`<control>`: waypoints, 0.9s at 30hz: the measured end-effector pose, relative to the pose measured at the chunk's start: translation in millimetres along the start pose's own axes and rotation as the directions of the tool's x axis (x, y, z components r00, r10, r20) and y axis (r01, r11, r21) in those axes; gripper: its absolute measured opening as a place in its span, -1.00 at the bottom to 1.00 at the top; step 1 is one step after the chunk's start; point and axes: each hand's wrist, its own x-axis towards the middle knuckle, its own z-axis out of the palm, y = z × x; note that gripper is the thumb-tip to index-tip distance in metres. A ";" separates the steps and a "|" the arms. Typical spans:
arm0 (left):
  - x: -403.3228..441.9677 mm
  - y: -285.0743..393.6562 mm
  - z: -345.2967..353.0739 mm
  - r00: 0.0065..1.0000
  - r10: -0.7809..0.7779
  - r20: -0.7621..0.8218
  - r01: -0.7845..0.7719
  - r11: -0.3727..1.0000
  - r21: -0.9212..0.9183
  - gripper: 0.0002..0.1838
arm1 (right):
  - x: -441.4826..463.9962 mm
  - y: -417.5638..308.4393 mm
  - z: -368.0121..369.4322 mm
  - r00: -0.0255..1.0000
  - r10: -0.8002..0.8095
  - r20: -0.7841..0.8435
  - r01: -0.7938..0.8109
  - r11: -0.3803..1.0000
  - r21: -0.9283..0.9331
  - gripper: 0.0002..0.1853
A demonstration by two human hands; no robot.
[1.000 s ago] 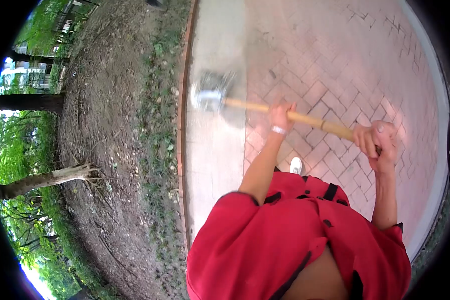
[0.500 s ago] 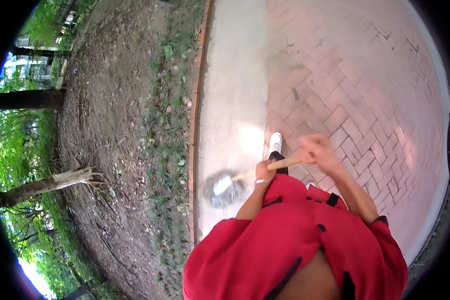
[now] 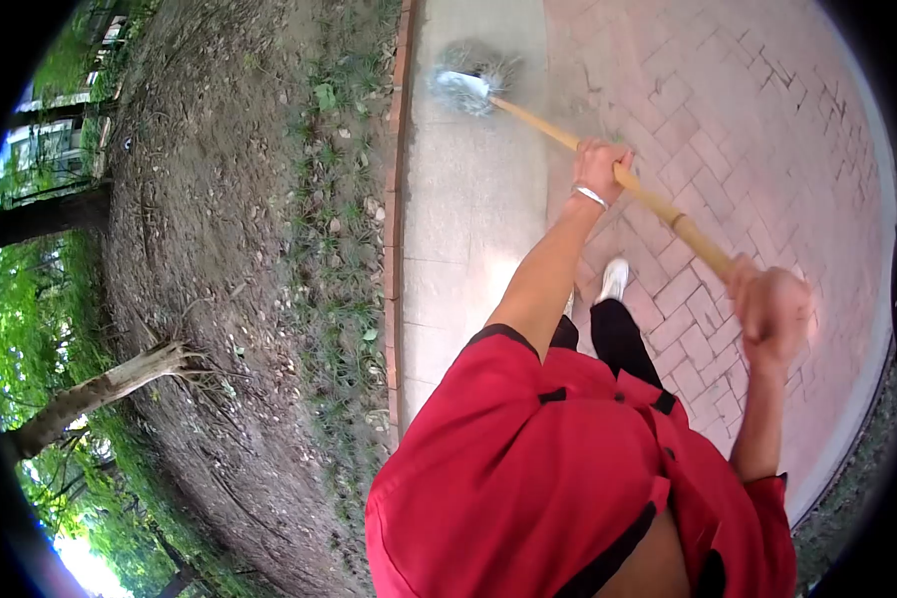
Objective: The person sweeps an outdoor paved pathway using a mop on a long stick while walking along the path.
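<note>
A broom with a yellowish bamboo handle slants across the walkway. Its head, grey and bristly with a pale shiny middle, is smeared by motion over the light paved strip at the far left of the handle. My left hand, with a white band at the wrist, is wrapped round the middle of the handle, arm stretched forward. Farther up, near the top end, my right hand is closed on the same handle, slightly blurred. Whether the bristles touch the ground is not clear.
A red brick edging separates the pale strip from a planted soil bed on the left. Pink herringbone paving lies to the right. My white shoe is below the handle. A leaning trunk stands in the bed.
The broom head has swung from near my left side far forward along the pale strip. My left hand reached forward with it; my right hand moved right. My feet have shifted in a step.
</note>
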 end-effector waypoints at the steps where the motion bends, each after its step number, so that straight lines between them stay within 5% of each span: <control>1: 6.3 15.5 -6.1 1.000 0.006 -0.027 -0.006 1.000 -0.004 -0.82 | 6.7 -10.1 -18.5 0.999 0.038 -0.010 -0.037 0.996 0.076 -0.58; 6: -23.8 73.9 -9.8 0.983 -0.184 0.007 0.182 0.979 0.090 -0.73 | 43.9 -41.6 -95.5 0.992 0.125 -0.004 -0.117 0.938 0.325 -0.60; 10: -84.7 68.6 1.0 0.914 -0.384 0.129 0.359 0.915 0.183 -0.76 | 65.9 8.1 -119.4 0.860 0.510 0.006 -0.467 0.783 0.411 -0.59; 15: -142.8 34.5 22.4 0.624 -0.672 0.398 0.664 0.725 0.184 -0.83 | 86.5 86.9 -83.9 0.737 0.625 0.256 -0.676 0.686 0.271 -0.56; 18: -128.5 41.7 53.0 0.634 -0.603 0.484 0.644 0.758 0.101 -0.82 | 97.3 71.1 -99.6 0.780 0.596 0.190 -0.625 0.746 0.228 -0.56; 19: -110.5 52.3 70.8 0.669 -0.545 0.506 0.548 0.821 0.160 -0.83 | 93.8 64.4 -112.3 0.787 0.601 -0.140 -0.592 0.799 0.105 -0.53; 21: -60.8 83.5 105.5 0.732 -0.428 0.531 0.479 0.877 0.046 -0.84 | 108.5 21.5 -164.5 0.889 0.458 -0.010 -0.444 0.867 0.228 -0.54; 23: -14.5 108.9 153.2 0.816 -0.286 0.502 0.335 0.942 -0.008 -0.78 | 110.6 -23.3 -192.6 0.794 0.427 -0.432 -0.362 0.904 0.227 -0.49; 24: 15.3 124.8 169.9 0.844 -0.228 0.486 0.291 0.955 -0.056 -0.77 | 111.0 -49.6 -208.3 0.765 0.432 -0.478 -0.305 0.897 0.321 -0.55; 27: 92.2 137.1 206.7 0.899 -0.080 0.431 0.168 0.971 -0.168 -0.75 | 104.0 -66.1 -237.7 0.873 0.237 -0.427 -0.183 0.969 0.164 -0.56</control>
